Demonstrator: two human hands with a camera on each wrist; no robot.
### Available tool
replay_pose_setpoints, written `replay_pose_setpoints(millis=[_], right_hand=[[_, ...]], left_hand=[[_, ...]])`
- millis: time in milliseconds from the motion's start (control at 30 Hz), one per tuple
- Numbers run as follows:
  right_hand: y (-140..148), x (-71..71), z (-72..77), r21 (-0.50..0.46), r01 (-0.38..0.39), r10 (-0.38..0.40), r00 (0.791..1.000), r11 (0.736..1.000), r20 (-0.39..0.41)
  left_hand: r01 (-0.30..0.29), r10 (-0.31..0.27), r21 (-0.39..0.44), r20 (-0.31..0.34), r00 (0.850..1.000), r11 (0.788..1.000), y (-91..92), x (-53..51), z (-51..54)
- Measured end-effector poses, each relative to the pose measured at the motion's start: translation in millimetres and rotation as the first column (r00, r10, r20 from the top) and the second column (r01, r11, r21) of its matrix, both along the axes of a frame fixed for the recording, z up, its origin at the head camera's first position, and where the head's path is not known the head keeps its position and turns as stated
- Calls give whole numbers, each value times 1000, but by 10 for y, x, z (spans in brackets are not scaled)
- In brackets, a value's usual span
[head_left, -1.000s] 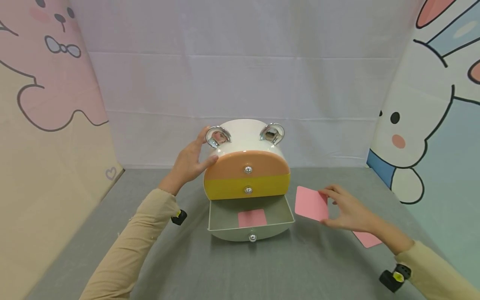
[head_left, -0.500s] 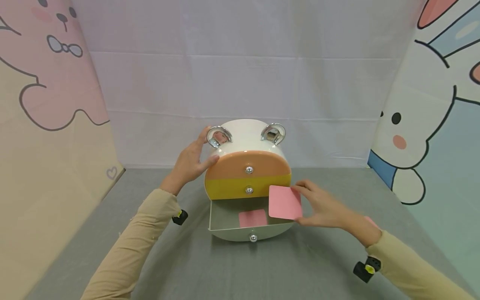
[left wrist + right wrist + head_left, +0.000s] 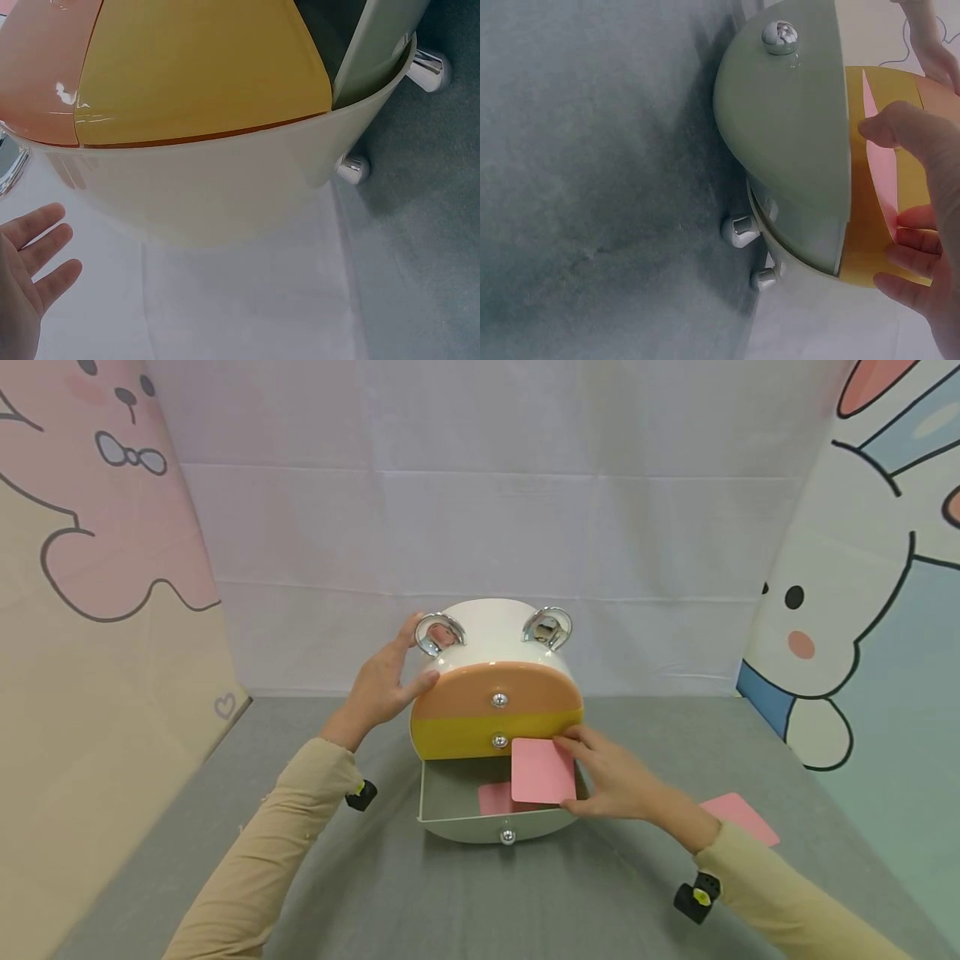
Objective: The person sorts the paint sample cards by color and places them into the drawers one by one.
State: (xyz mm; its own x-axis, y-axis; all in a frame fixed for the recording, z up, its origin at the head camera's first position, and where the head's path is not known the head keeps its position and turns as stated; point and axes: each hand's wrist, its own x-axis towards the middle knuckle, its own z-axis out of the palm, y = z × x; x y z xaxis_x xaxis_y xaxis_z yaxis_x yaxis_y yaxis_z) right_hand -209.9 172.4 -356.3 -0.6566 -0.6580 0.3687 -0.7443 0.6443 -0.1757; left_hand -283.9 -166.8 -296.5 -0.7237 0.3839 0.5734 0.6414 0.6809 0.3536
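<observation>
A small white drawer cabinet point(image 3: 491, 627) with silver ear-shaped trims stands in the middle of the table. Its orange top drawer point(image 3: 465, 689) and yellow middle drawer point(image 3: 457, 737) are closed, while the green bottom drawer point(image 3: 450, 806) is pulled out. One pink card point(image 3: 493, 799) lies inside that green drawer. My right hand point(image 3: 618, 781) pinches another pink card point(image 3: 542, 771) by its edges, tilted above the drawer's right part. With fingers spread, my left hand point(image 3: 378, 685) rests against the cabinet's upper left side; the left wrist view shows its straight fingers point(image 3: 49, 283).
A further pink card point(image 3: 741, 818) lies on the grey table point(image 3: 480, 902), right of the cabinet and partly behind the right forearm. White cloth point(image 3: 480, 510) hangs behind. Printed panels with a bear point(image 3: 127, 552) and a rabbit point(image 3: 813, 635) flank the table.
My right hand has carried its pink card leftward from beside the cabinet to over the open green drawer. The left hand has stayed at the cabinet's side.
</observation>
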Motion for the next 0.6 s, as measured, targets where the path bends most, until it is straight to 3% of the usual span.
replay_pose_setpoints(millis=[600], right_hand=[[-61, -14, -111, -16, -16, 17, 998, 1000, 56]], left_hand=[[-3, 3, -1, -2, 1000, 1000, 5, -6, -13]])
